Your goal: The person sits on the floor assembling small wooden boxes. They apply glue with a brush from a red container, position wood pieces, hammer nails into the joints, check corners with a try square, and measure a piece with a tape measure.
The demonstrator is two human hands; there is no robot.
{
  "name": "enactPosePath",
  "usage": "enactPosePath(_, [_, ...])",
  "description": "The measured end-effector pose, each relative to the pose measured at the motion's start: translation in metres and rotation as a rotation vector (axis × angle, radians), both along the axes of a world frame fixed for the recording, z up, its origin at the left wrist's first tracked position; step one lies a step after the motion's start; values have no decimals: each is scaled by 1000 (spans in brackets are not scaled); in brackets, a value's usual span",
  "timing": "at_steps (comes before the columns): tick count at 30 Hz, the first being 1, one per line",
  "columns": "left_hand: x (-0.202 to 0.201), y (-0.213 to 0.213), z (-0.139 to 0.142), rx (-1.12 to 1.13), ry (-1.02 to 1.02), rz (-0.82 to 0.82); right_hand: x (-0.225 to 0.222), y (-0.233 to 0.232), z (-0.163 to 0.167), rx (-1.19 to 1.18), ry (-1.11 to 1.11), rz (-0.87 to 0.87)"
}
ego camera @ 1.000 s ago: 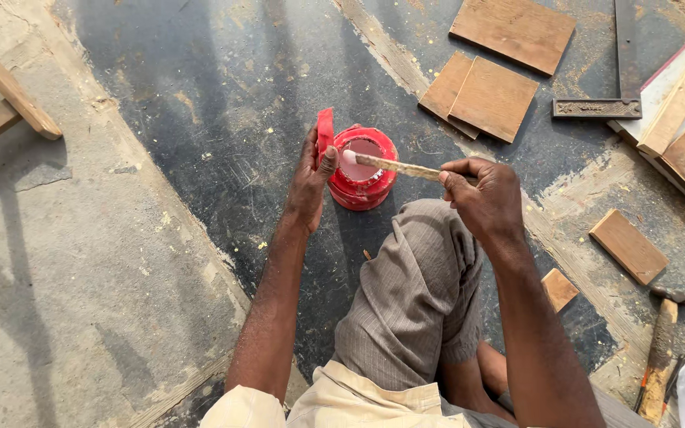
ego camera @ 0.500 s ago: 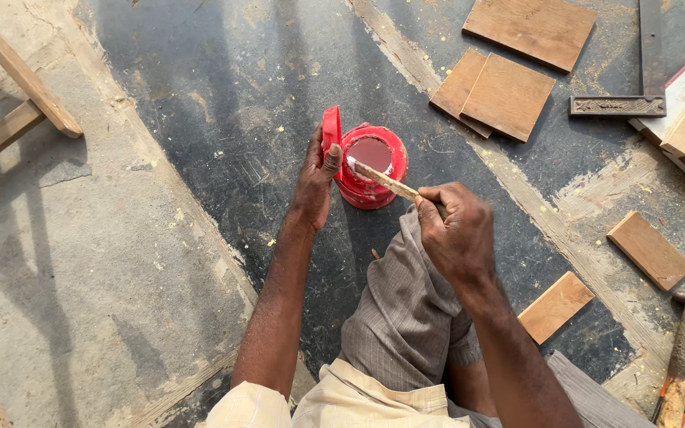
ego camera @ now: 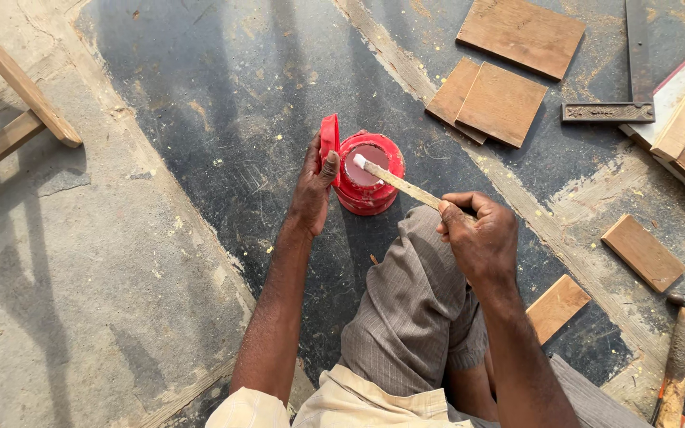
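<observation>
From the head view, my left hand (ego camera: 313,184) sits just left of centre in the frame, wrapped against the left wall of the red tub (ego camera: 369,174). Its fingers are together and curved round the tub's side, thumb up near the rim, and the tub's red lid (ego camera: 328,139) stands on edge just above that thumb, at the tub's upper left. The tub stands upright on the dark floor (ego camera: 223,103), straight ahead of my bent knee (ego camera: 414,238), open at the top with a pale pinkish fill showing inside.

My right hand (ego camera: 479,236) is lower and to the right of the tub, resting over the knee. Its fingers are closed in a pinch round the near end of a thin wooden stick (ego camera: 399,185). The stick's long axis runs from lower right to upper left, and its far tip, coated white, lies over the tub's open mouth. So the tub lies up and to the left of my right fingers, along the line of the stick, while my left hand is the one touching it.

Wooden boards (ego camera: 501,103) lie well apart in the upper right, and a hammer (ego camera: 679,349) lies at the lower right edge.
</observation>
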State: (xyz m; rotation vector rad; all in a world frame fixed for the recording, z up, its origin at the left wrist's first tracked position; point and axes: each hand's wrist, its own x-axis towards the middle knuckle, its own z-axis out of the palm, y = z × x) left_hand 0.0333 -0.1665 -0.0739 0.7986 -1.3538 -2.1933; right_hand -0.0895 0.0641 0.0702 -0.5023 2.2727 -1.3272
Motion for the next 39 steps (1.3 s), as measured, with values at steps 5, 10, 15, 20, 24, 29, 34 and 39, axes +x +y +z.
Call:
enactPosePath(5, [-1, 1, 5, -25, -55, -12, -36, -6, -6, -64, -119, -84])
enactPosePath(10, [-1, 2, 3, -90, -98, -14, -46, 15, -7, -183, -129, -152])
enactPosePath(15, [-3, 4, 5, -107, -119, -34, -53, 20, -20, -199, -303, -154])
enactPosePath(20, [-5, 8, 14, -161, -145, -49, -59, 32, -22, -254, -247, -162])
enactPosePath(24, [-10, 13, 20, -282, -248, -64, -68, 47, -27, -227, -243, -144])
enactPosePath(29, [-32, 28, 21, -659, -645, -128, -88, 109, -42, -385, -361, -268])
enactPosePath(34, [-47, 58, 17, -1125, -781, -134, -93, 199, -78, -636, -590, -343])
enactPosePath(39, [-40, 81, 50, -1545, -830, 55, -78, 296, -99, -995, -715, -369])
